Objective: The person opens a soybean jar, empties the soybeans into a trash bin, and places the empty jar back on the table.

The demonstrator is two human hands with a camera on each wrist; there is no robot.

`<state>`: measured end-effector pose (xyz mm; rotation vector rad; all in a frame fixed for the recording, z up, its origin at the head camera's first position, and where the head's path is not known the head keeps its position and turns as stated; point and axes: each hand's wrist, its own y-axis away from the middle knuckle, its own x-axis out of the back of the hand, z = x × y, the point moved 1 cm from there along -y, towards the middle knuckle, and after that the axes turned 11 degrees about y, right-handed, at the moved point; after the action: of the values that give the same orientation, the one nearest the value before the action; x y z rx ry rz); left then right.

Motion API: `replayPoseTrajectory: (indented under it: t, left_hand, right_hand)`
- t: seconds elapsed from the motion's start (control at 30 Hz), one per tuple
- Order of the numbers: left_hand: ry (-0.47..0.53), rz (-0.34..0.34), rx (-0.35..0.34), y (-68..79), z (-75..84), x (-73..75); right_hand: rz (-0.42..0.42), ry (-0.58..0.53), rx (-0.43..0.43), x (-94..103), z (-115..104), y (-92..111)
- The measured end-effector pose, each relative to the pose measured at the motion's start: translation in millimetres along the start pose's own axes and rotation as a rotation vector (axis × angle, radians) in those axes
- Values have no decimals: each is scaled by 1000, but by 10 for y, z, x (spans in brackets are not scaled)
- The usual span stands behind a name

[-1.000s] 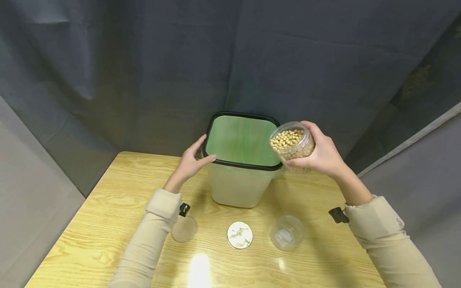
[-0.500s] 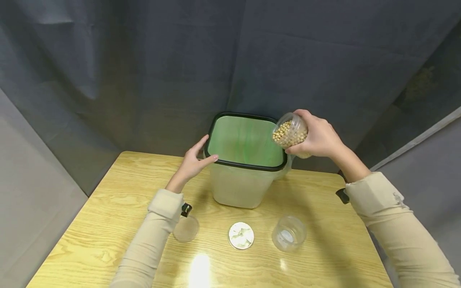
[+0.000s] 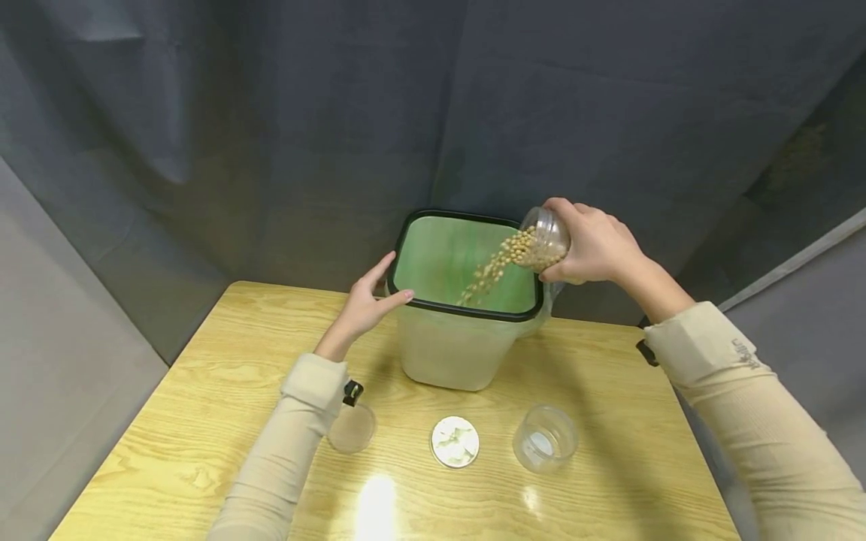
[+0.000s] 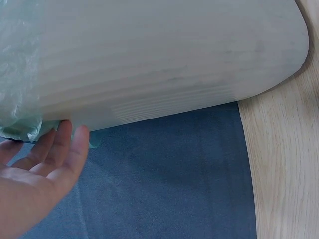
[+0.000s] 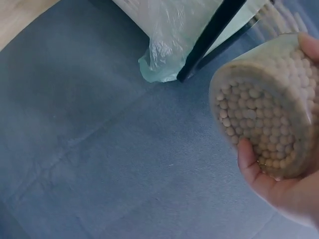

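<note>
A pale trash bin (image 3: 453,349) with a black rim stands upright at the back of the table, lined with a thin green plastic bag (image 3: 433,248). At its left front corner, my left hand (image 3: 361,306) rests against the rim with thumb and forefinger spread apart; its fingertips (image 4: 79,134) meet the bin's side in the left wrist view. My right hand (image 3: 598,244) grips a clear plastic jar (image 3: 551,239) above the bin's right rim, tipped mouth-down to the left. Round yellowish soybeans (image 3: 497,268) stream from it into the bin. More beans show through the jar's base (image 5: 256,124).
In front of the bin on the wooden table (image 3: 203,421) lie a translucent round lid (image 3: 352,430), a round white-topped item (image 3: 455,442) and a clear plastic cup (image 3: 545,439) with something white inside. A dark grey curtain (image 3: 304,150) hangs behind the table.
My right hand has raised the jar slightly and tilted it from nearly upright to mouth-down over the bin. Soybeans now fall from it. My left hand keeps its place at the rim.
</note>
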<state>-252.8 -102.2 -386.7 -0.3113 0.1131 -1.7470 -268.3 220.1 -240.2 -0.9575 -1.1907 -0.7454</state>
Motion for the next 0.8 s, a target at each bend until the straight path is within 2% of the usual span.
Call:
replayPoseTrajectory:
  t: [0.23, 0.53, 0.77, 0.8]
  left_hand:
    - [-9, 5, 7, 4, 8, 12]
    - [3, 10, 12, 28, 18, 25]
    - [-6, 11, 5, 16, 16, 7]
    - [-3, 9, 14, 31, 65, -3]
  right_hand:
    - [18, 102, 51, 77, -31, -68]
    - [-34, 215, 123, 139, -115, -137]
    - [10, 293, 180, 143, -114, -143]
    - [17, 302, 189, 137, -108, -141]
